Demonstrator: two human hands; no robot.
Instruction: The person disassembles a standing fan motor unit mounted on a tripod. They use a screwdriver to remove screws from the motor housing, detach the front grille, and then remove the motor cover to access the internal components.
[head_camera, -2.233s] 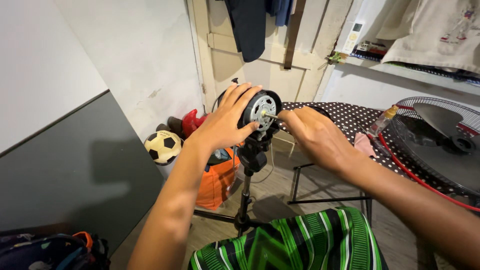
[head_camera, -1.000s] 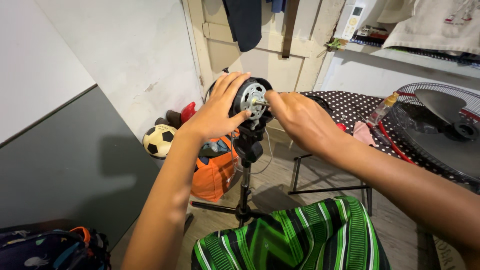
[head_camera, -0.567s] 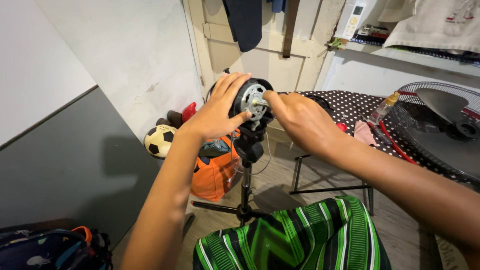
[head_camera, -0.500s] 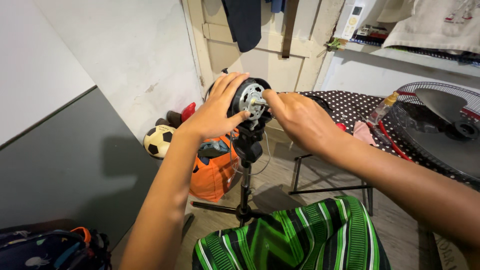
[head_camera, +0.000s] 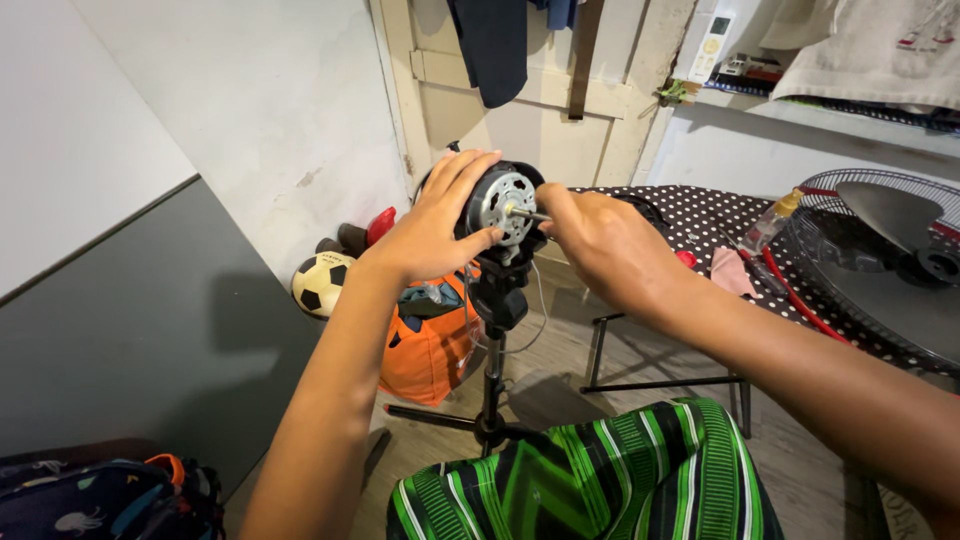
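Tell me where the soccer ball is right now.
In the head view, the soccer ball sits on the floor at left, against the wall, just left of the orange bag.

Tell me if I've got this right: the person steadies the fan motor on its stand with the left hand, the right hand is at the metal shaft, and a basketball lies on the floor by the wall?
Not quite. The head view shows a black-and-white football by the wall, not a basketball. The rest holds: the left hand steadies the fan motor on its stand, and the right hand is at the metal shaft.

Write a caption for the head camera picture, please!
Left hand grips a fan motor on its stand while right hand pinches the shaft.
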